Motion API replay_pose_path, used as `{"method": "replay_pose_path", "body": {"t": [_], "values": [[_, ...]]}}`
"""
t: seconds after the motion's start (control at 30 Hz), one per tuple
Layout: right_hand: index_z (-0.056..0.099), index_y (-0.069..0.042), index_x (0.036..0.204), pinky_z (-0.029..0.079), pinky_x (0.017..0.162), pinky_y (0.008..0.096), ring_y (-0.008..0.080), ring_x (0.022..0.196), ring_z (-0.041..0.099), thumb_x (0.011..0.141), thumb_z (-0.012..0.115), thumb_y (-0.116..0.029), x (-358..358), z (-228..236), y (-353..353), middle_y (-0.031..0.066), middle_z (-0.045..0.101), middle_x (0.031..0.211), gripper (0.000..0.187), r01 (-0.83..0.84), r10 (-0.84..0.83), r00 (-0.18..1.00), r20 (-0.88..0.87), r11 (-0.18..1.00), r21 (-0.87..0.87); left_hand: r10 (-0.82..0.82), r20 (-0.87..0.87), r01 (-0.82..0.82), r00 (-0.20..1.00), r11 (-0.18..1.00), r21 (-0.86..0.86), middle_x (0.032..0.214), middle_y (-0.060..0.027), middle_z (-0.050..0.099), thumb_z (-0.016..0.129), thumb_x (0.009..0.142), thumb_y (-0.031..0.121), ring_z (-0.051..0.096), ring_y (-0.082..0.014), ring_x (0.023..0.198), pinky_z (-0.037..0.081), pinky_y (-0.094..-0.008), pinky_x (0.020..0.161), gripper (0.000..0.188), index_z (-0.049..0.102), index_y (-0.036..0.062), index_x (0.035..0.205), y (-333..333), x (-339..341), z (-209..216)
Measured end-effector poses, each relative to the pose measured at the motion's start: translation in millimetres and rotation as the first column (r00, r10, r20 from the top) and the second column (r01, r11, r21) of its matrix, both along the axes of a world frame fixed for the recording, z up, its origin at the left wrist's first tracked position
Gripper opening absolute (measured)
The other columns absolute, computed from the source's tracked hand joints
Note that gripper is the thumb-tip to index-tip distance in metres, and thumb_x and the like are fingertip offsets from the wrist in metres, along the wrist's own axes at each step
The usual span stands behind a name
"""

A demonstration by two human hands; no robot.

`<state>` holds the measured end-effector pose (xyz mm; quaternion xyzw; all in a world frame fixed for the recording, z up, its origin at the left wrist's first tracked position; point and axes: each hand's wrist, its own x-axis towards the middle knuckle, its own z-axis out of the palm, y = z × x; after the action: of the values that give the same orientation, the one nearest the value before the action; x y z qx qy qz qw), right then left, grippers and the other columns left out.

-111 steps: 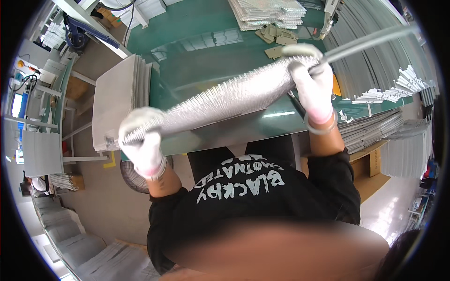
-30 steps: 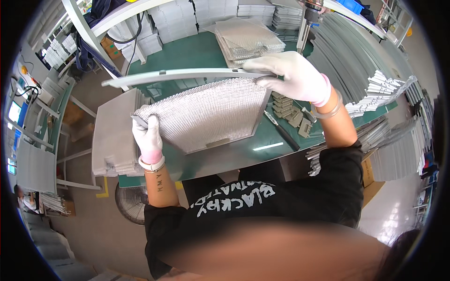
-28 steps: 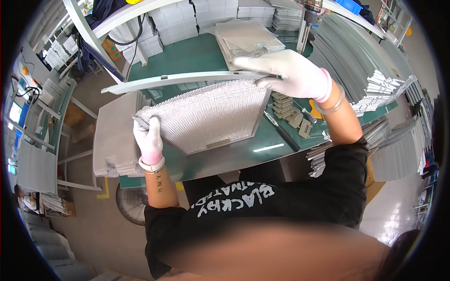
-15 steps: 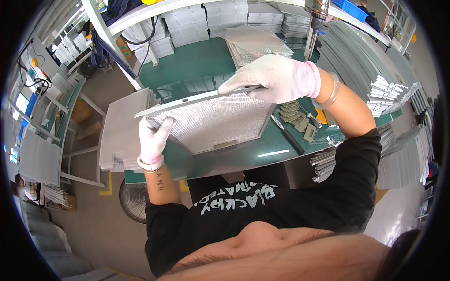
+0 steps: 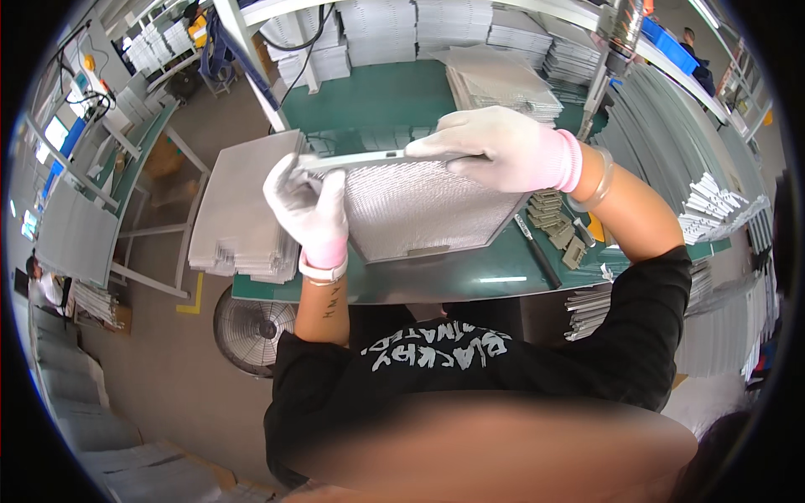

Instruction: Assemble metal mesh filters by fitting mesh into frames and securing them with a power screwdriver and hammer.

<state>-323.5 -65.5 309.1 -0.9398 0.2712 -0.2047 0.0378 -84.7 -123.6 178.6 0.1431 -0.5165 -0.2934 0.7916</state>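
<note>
A rectangular metal mesh filter panel [image 5: 428, 205] with a thin metal frame is tilted up over the green bench, its silvery face toward me. My right hand [image 5: 503, 151], in a white glove with a pink cuff, pinches the top edge near its right end. At the left end of that edge is my gloved left hand [image 5: 310, 201], fingers curled with the thumb in front of the panel and the other fingers at its edge. Right of the panel lie a black-handled tool [image 5: 538, 251] and several small grey-green blocks [image 5: 553, 220].
Stacked mesh sheets [image 5: 247, 205] stand at the bench's left end, and another sheet pile [image 5: 495, 80] lies behind. A power driver [image 5: 622, 42] hangs at back right. Metal frame strips [image 5: 671, 142] are heaped along the right. A floor fan [image 5: 251, 331] stands below the left edge.
My left hand has moved up and inward along the panel's left end. The panel's top edge has become more level. The whole view has shifted slightly.
</note>
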Motion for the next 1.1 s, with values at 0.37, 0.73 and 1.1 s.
{"method": "replay_pose_path", "body": {"t": [0.37,0.73,1.1], "values": [[0.060,-0.004,0.129,0.048,0.074,0.0374,0.0307,0.080,0.060,0.076,0.062,0.008,-1,-2,-7,0.0152,0.060,0.089,0.055,0.061,-0.061,0.998,0.017,0.998,0.032,0.278,0.082,-0.282,0.957,0.959,0.036,0.097,-0.0046,0.063,0.073,0.082,-0.004,0.055,-0.0068,0.080,0.046,-0.0203,0.074,0.039,0.062,-0.0061,0.119,-10,-12,-12],[0.062,-0.007,0.128,0.049,0.073,0.0397,0.0321,0.078,0.058,0.075,0.056,0.005,4,-1,-2,0.0147,0.056,0.084,0.054,0.059,-0.060,0.998,0.031,0.997,0.040,0.051,-0.009,-0.051,0.999,0.998,0.024,0.104,-0.0065,0.065,0.064,0.088,-0.007,0.060,-0.0095,0.090,0.050,-0.0229,0.083,0.030,0.060,-0.0034,0.118,-17,4,-21],[0.062,-0.010,0.127,0.050,0.075,0.0411,0.0325,0.083,0.061,0.075,0.061,0.001,3,-1,-1,0.0130,0.058,0.085,0.054,0.108,-0.108,0.993,-0.042,0.994,-0.016,0.008,0.226,0.032,0.974,0.985,-0.171,0.115,-0.0066,0.057,0.058,0.091,-0.006,0.055,-0.0093,0.098,0.046,-0.0243,0.088,0.040,0.047,0.0040,0.128,-31,7,-20]]}}
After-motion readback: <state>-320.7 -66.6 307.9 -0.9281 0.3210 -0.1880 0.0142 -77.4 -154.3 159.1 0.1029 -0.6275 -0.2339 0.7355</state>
